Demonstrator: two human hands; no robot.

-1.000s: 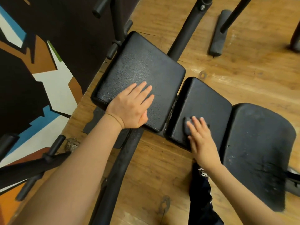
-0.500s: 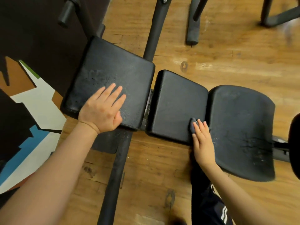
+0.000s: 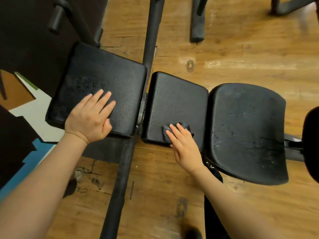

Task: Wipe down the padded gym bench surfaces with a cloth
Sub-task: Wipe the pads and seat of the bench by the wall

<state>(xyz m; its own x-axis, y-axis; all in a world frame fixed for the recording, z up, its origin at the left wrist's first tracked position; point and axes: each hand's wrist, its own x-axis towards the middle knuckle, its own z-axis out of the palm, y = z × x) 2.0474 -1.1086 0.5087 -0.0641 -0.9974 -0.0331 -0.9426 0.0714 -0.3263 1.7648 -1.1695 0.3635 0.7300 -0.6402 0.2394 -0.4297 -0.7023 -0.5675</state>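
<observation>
Since half a second ago my right hand has slid the cloth back leftward across the middle pad, away from that pad's right edge where it was pressed against the seam with the seat pad. Now the cloth sits bunched near the middle pad's front edge, dark grey and crumpled, with bits of it showing to the left of and beyond my fingertips. My right hand lies flat on top of it, fingers straight and slightly spread, pressing down rather than gripping; the palm hangs off the front edge of the pad over the floor. My left hand rests flat on the left pad, fingers extended and close together, thumb tucked along the side, holding nothing; it sits near that pad's front edge as it did before. I see the left pad's textured surface with a dull, mottled patch beyond my fingers. A narrow gap separates the left pad from the middle pad, and a black frame tube runs under that gap from top to bottom of the view. On the right, the seat pad touches the middle pad and shows scuffs and small cracks over its surface. A second black tube lies on the wooden floor at the top, well apart from the pads. To the left, a painted wall shows brown, white and blue shapes.
</observation>
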